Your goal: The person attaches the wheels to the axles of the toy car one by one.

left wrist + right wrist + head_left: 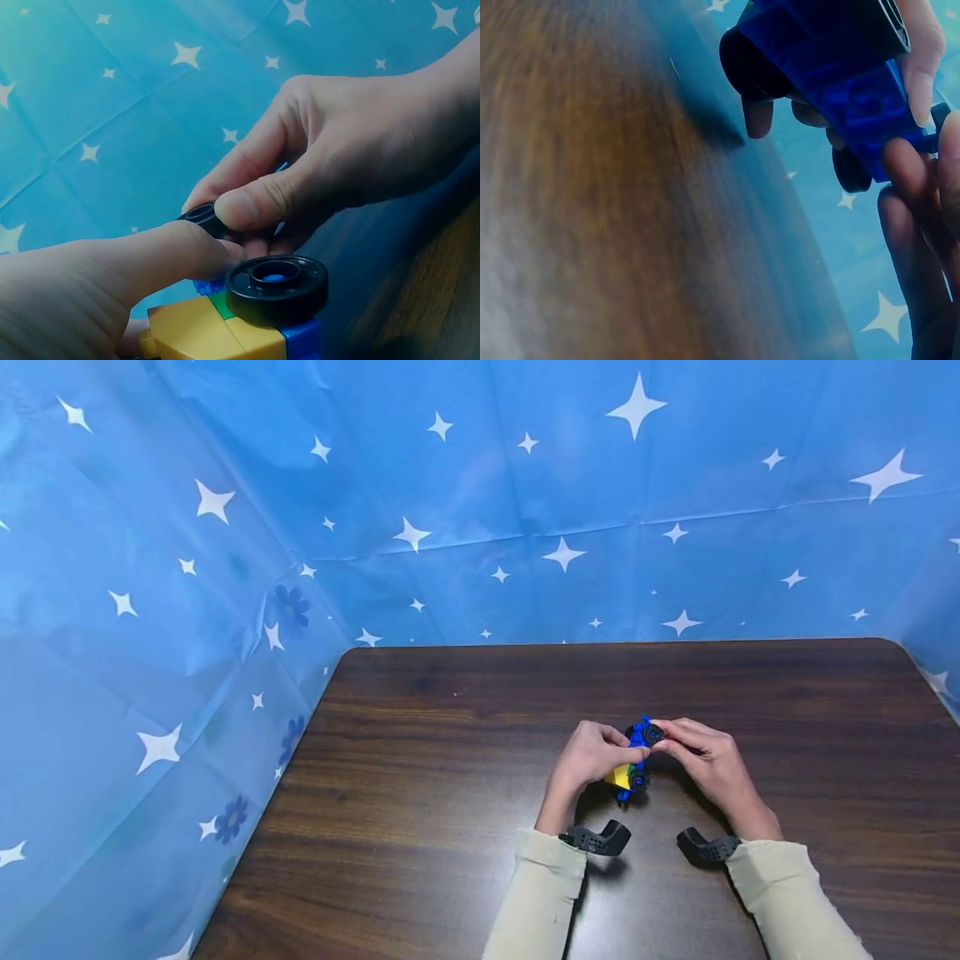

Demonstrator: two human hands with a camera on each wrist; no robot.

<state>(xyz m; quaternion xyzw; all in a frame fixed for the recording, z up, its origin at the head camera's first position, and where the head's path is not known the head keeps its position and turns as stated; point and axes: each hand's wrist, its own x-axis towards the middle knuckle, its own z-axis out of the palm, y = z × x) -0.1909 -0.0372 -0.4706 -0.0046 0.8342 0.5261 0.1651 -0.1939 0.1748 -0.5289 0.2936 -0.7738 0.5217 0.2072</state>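
Note:
A toy car (622,775) of plastic building bricks is held over the table. It has a blue base (859,101), yellow bricks (202,326), a little green and black wheels. My left hand (588,753) grips the car from the left, its thumb lying across the side. At the car's far end, my right hand (708,762) pinches a black wheel (202,216) between thumb and fingers. Nearer the left wrist camera sits another black wheel (279,292) with a blue centre. The right wrist view shows the underside; whether the pinched wheel is fully seated cannot be told.
The dark wooden table (420,777) spreads under both hands. A blue sheet with white stars (487,510) hangs behind it and along the left. Black camera mounts (600,839) are strapped to both wrists, over pale sleeves (543,885).

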